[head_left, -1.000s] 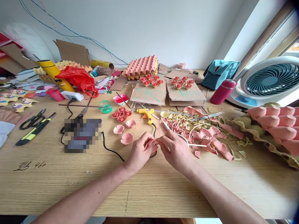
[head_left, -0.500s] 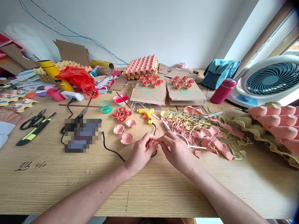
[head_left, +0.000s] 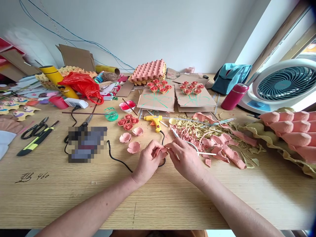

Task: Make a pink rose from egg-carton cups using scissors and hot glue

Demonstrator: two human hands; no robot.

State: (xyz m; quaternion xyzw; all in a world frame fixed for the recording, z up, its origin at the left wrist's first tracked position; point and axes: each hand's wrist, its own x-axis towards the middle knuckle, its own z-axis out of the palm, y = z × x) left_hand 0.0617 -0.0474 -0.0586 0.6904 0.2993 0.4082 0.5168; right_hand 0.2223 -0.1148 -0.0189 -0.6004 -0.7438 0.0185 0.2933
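Observation:
Between my two hands is a small pink egg-carton piece (head_left: pixel 161 150), its shape mostly covered by fingers. My left hand (head_left: pixel 151 160) is closed round it from the left. From the right, my right hand (head_left: pixel 183 158) pinches its edge with thumb and fingertips. Just left of my left hand lie pink petal cups (head_left: pixel 134 147), with a group of red paper roses (head_left: pixel 128 121) behind them. A yellow hot glue gun (head_left: pixel 154 121) lies beyond my hands, its black cord running down behind them. White-handled scissors (head_left: pixel 194 146) are partly hidden by my right hand.
Pink and yellow carton scraps (head_left: pixel 222 144) spread to the right, before stacked egg trays (head_left: pixel 293 131). Roses stand on cardboard sheets (head_left: pixel 158 100) at the back. A bowl of red paint (head_left: pixel 127 105), a green paint jar (head_left: pixel 111 114) and a utility knife (head_left: pixel 37 140) are leftward. Someone's hand (head_left: pixel 8 126) shows far left.
More of the pink egg-carton piece shows between my fingers now, as my grip on it has shifted slightly. My hands stay in nearly the same spot.

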